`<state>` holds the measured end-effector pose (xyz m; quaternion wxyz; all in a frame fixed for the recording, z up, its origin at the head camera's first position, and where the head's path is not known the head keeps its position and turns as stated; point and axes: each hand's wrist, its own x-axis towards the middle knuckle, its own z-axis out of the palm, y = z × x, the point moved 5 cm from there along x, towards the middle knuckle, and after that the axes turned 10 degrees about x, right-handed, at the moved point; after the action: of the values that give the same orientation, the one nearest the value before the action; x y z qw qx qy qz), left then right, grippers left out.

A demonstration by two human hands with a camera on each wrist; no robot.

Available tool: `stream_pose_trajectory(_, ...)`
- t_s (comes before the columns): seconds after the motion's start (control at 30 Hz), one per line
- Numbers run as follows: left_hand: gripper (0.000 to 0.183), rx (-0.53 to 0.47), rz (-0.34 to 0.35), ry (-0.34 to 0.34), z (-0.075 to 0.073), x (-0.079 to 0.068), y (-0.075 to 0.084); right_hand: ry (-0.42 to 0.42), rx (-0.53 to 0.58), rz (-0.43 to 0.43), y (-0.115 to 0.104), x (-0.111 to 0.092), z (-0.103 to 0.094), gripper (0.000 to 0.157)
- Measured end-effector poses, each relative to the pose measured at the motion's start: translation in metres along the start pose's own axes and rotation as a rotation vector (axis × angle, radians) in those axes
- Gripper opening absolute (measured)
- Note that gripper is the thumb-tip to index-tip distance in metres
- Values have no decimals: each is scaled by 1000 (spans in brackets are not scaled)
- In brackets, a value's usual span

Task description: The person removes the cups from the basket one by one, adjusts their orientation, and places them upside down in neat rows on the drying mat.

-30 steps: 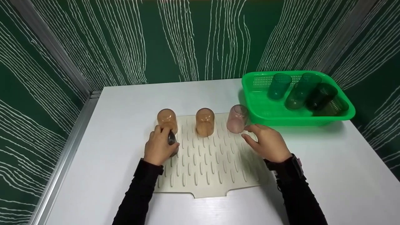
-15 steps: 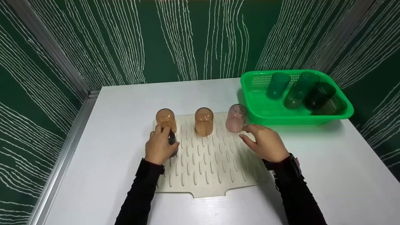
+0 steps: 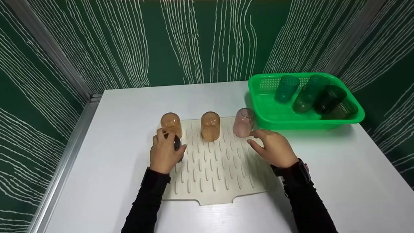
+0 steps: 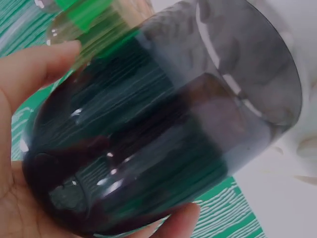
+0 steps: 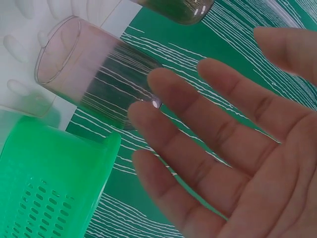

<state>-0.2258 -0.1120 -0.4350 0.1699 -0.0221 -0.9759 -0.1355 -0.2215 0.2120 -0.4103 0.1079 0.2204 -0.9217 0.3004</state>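
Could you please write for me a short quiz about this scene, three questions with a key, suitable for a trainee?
1. Multiple choice. What does the left hand hold?
A) a red cup
B) a white cup
C) a dark cup

2. True or false. In the head view, the pink cup is nearer to the basket than the middle orange cup is.

3. Short answer. What does the right hand hold?

Key:
1. C
2. True
3. Nothing
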Motion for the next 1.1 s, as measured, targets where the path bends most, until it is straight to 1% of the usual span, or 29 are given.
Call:
stream_pose_trajectory(0.1, 46, 2, 19, 59, -8, 0, 4, 0, -5, -2, 0, 0, 1, 24)
stream_pose_trajectory(0.23, 48, 12, 61, 153, -21, -2, 12, -2, -15, -7, -1, 1, 3, 24)
stream_pose_trajectory(0.33, 49, 30, 81, 170, -28, -4, 18, -7, -17, -9, -1, 2, 4, 24)
stream_pose_trajectory(0.43, 49, 53, 80, 140, -32, -7, 21, -11, -14, -11, -1, 2, 6, 24)
stream_pose_trajectory(0.53, 53, 63, 69, 100, -33, -10, 20, -10, -9, -10, -1, 2, 6, 25)
stream_pose_trajectory(0.77, 64, 61, 24, 42, -38, -14, 9, 5, -7, -10, 0, 1, 1, 28)
stream_pose_trajectory(0.93, 72, 55, -26, 16, -44, -14, -2, 21, -37, -49, 1, 4, -10, 36)
stream_pose_trajectory(1.1, 78, 46, -67, -2, -50, -14, -10, 18, -56, -82, 6, 9, -29, 46)
